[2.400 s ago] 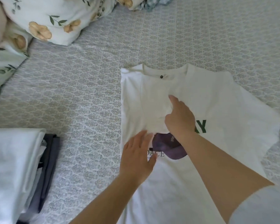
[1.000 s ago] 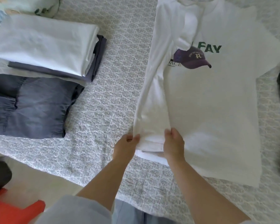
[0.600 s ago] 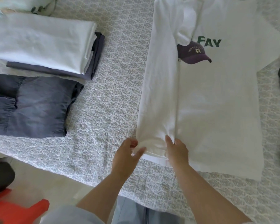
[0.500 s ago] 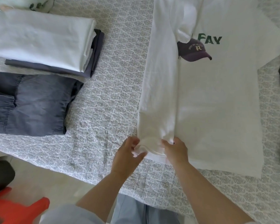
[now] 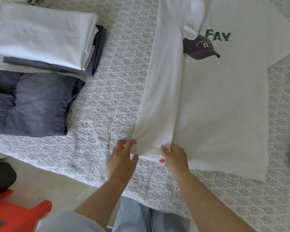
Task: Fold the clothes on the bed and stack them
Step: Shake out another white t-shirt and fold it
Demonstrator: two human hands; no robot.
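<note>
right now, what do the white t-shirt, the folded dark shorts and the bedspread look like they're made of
White t-shirt: likely soft cotton knit, matte; it creases limply where the hands pinch its hem.
Dark shorts: apparently washed denim, matte; faded grey-blue patches and visible seam stitching.
Bedspread: seemingly quilted woven cotton, matte; its printed leaf-like pattern puckers between stitch lines. Fibre content can't be confirmed by sight.

White T-shirt (image 5: 216,101): matt smooth cotton-like cloth w/ flat printed cap graphic; bedspread (image 5: 107,104): matt quilted textured fabric; folded jeans (image 5: 28,102): faded denim; stool (image 5: 15,215): orange plastic, slight sheen.
</note>
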